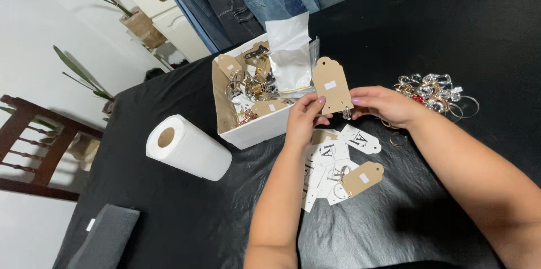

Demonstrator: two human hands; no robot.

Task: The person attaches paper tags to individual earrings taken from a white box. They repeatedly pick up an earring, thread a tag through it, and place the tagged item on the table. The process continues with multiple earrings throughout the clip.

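Now both my hands pinch a tan card tag (332, 84) just beside the white box (256, 129): my left hand (305, 118) grips its lower left edge, my right hand (385, 105) its lower right, above white tags (332, 165) lying nearer me than the box.
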